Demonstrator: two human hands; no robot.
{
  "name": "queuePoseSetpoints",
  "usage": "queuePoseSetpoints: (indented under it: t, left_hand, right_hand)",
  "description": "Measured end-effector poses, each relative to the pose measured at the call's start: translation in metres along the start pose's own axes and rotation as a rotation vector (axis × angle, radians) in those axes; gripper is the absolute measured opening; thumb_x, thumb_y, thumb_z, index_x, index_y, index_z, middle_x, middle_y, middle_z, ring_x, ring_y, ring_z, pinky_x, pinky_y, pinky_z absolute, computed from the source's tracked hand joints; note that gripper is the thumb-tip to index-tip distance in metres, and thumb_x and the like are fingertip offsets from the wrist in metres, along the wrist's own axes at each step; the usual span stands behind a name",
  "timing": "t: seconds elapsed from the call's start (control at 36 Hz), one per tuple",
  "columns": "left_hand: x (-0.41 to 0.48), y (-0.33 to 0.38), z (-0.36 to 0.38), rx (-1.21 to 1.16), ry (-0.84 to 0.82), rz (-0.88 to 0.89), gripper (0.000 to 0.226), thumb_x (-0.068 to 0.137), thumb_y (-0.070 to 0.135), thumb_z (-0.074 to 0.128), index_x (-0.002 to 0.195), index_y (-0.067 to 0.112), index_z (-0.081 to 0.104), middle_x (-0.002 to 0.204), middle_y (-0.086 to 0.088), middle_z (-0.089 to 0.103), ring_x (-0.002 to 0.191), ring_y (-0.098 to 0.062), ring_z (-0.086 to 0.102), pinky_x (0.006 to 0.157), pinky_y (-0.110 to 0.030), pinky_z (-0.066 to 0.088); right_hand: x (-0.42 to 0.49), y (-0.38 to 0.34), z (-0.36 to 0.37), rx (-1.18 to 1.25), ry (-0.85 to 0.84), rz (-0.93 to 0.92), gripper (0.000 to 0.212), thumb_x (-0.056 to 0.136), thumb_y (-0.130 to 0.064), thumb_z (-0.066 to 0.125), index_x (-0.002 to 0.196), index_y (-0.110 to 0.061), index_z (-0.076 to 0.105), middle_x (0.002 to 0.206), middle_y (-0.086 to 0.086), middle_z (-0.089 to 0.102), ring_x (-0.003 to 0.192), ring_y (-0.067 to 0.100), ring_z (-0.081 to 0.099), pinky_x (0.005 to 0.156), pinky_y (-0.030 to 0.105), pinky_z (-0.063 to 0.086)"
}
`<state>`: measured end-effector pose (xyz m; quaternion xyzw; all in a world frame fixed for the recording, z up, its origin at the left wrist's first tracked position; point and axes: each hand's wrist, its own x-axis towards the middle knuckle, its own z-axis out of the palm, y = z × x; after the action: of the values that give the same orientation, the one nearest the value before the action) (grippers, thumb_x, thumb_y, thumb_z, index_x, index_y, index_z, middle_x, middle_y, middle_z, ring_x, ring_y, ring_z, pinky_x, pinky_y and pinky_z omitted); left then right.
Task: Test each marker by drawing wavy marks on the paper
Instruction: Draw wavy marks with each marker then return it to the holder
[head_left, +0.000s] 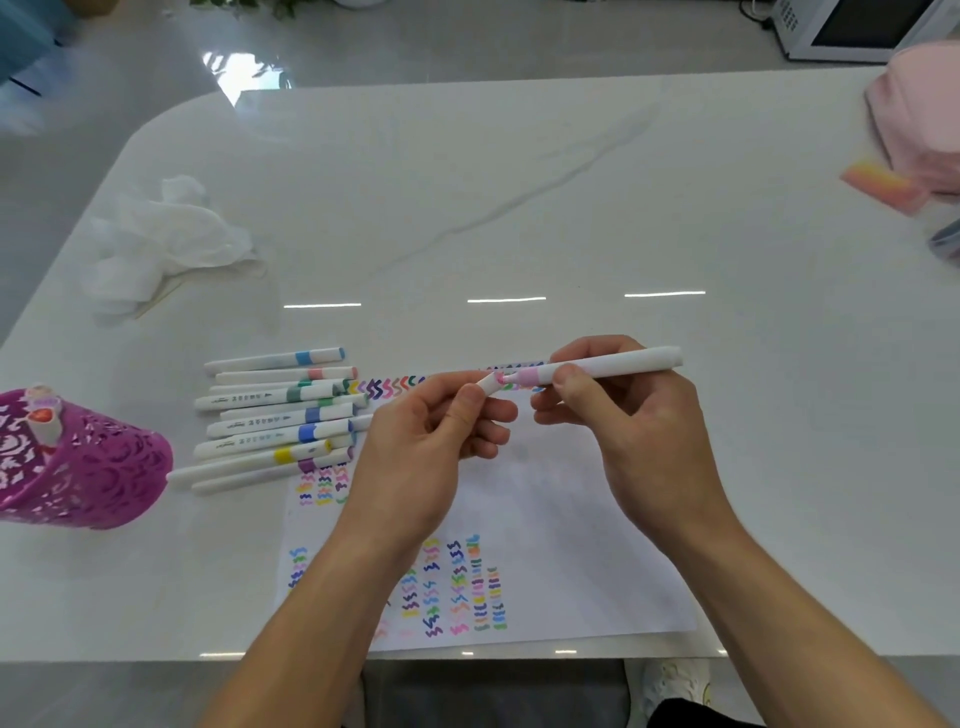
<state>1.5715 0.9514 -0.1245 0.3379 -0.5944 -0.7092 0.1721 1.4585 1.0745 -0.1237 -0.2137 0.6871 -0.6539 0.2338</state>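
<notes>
The pink marker (597, 368) lies level, tip pointing left toward its cap (489, 385).

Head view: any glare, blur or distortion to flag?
In the head view, strip lights glare as three bars on the glossy table; wide-angle distortion bows its edges; corners look soft, yet the pink marker and paper marks read sharp.
</notes>
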Motion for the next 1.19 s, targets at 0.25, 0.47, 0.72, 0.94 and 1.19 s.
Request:
queuePoseSetpoints:
  t: [0.25,0.47,0.72,0.94,1.19]
  left_hand:
    - [-0.001,0.001,-0.001,0.119,-0.009,0.062,0.021,0.101,0.013,0.055,0.107,0.021,0.074,0.085,-0.003,0.075,0.076,-0.012,0.069,0.074,-0.023,0.058]
    - [-0.003,-0.002,-0.003,0.145,0.041,0.089,0.019,0.099,0.014,0.060,0.104,0.024,0.075,0.079,-0.001,0.075,0.071,-0.010,0.068,0.068,-0.019,0.055]
    - [-0.008,0.001,-0.009,0.137,-0.004,0.107,0.019,0.097,0.015,0.063,0.101,0.023,0.079,0.077,-0.003,0.074,0.069,-0.011,0.067,0.066,-0.020,0.053]
    - [-0.009,0.011,-0.021,0.125,0.039,0.199,0.009,0.087,0.027,0.076,0.096,0.028,0.077,0.084,0.002,0.074,0.073,-0.009,0.066,0.067,-0.018,0.052]
    - [-0.009,0.026,-0.058,-0.012,0.365,0.322,0.010,0.084,0.019,0.079,0.093,0.019,0.075,0.088,0.005,0.075,0.079,-0.008,0.067,0.073,-0.020,0.053]
  right_hand:
    - [-0.001,-0.001,0.000,-0.060,-0.038,0.005,0.005,0.097,-0.019,0.072,0.096,-0.022,0.075,0.087,-0.003,0.079,0.083,0.019,0.078,0.077,0.033,0.065]
    - [-0.001,0.001,0.002,0.003,-0.054,0.002,0.006,0.095,-0.011,0.074,0.093,-0.014,0.077,0.074,0.006,0.075,0.066,0.022,0.074,0.063,0.027,0.060]
    - [-0.005,0.007,0.006,0.195,-0.108,0.095,0.008,0.095,-0.013,0.073,0.099,-0.007,0.077,0.079,0.014,0.077,0.070,0.026,0.075,0.068,0.030,0.061]
    - [-0.002,0.007,0.012,0.205,-0.188,0.189,0.030,0.086,-0.038,0.079,0.104,-0.013,0.081,0.085,0.012,0.078,0.074,0.024,0.074,0.071,0.029,0.060]
    - [-0.003,0.019,0.015,-0.056,-0.168,0.230,0.019,0.091,-0.035,0.076,0.101,-0.019,0.075,0.078,0.006,0.077,0.064,0.018,0.072,0.063,0.025,0.059]
